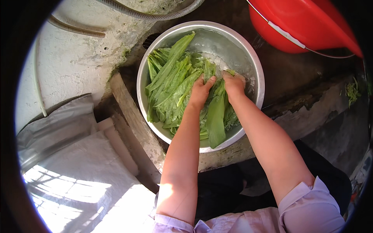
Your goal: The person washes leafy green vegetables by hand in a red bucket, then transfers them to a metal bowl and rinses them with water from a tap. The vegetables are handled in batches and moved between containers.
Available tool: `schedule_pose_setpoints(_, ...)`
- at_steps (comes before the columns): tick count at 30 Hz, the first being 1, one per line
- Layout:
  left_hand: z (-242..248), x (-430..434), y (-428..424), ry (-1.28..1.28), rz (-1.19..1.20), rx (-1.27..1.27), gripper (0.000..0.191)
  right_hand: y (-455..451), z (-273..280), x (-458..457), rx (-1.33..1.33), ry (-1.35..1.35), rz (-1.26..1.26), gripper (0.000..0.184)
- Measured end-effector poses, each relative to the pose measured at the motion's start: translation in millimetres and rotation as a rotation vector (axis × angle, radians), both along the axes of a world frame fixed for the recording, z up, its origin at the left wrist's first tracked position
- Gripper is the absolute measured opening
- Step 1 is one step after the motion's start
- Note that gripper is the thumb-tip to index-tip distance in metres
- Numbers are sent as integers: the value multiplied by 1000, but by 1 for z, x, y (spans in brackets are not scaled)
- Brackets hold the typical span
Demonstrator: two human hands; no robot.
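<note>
A round metal basin (259,67) holds water and a heap of long green leafy vegetables (172,84), most of them on its left side. My left hand (200,90) is in the basin with its thumb and fingers around some leaves near the middle. To its right, my right hand (234,84) grips more leaves, its fingertips partly hidden by leaf and water. A broad leaf (216,122) hangs between my forearms towards the near rim. The water by my right hand is stirred and splashing.
A red plastic bucket (303,23) with a wire handle lies at the upper right. A clear braided hose (151,14) runs along the top. Around the basin is a worn concrete ledge (137,113). Grey sheeting (72,157) covers the lower left. Green scraps (352,91) lie on the right ledge.
</note>
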State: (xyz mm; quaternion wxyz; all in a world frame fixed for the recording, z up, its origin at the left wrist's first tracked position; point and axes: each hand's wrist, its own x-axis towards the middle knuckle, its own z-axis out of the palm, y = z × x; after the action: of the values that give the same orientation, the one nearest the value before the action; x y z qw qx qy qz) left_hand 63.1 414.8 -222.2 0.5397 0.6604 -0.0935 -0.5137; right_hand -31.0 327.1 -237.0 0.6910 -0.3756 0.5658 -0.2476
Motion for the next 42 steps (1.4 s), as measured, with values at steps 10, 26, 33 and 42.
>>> schedule_pose_setpoints(10,19,1,4,81,21,125,31,3,2,1,26,-267,122,22)
schedule_pose_setpoints(26,-10,3,7,-369,-184,115,19,2,1,4,-10,-3,80,26)
schedule_pose_setpoints(33,-6,4,9,-268,-170,117,17,4,4,3,-223,-190,151,21)
schedule_pose_setpoints(42,1,0,7,-342,-290,135,17,-3,8,0,146,-136,-88,32)
